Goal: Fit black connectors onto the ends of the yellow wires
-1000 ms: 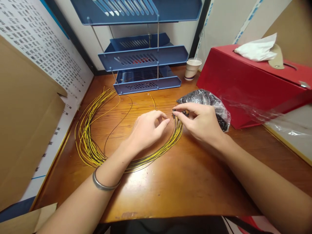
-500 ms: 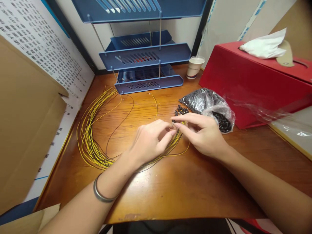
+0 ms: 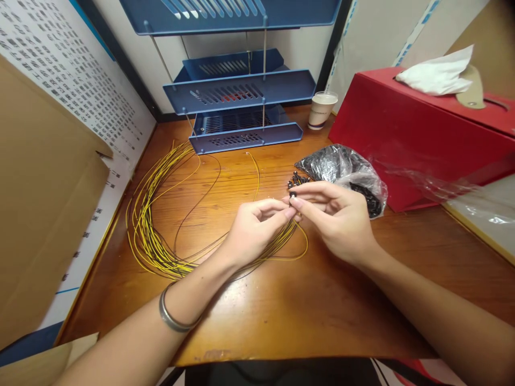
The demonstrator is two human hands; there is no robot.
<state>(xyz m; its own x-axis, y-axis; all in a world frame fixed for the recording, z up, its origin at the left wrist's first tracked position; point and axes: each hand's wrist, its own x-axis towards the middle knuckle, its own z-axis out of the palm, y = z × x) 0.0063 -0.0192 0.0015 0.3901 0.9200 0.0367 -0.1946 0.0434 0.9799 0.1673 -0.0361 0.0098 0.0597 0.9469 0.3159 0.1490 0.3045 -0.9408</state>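
My left hand [image 3: 261, 228] and my right hand [image 3: 336, 217] meet fingertip to fingertip above the near right part of a bundle of yellow and black wires [image 3: 155, 236]. Between my right thumb and forefinger is a small black part [image 3: 293, 195] with a light spot on it; its exact kind is too small to tell. The left thumb and forefinger are pinched at its lower side, apparently on a wire whose end my fingers hide. Just beyond my fingertips lies a small pile of similar black parts [image 3: 298, 179].
A clear plastic bag of black parts [image 3: 341, 163] lies behind my right hand. Beside it stands a red tissue box [image 3: 386, 128]. A paper cup [image 3: 322, 112] and a blue tiered tray rack [image 3: 245, 140] are at the back. Cardboard [image 3: 48, 203] rises on the left.
My right hand has shifted slightly to the right, and the black part has turned more upright between the fingertips. My left hand has moved a little right and its pinch has closed.
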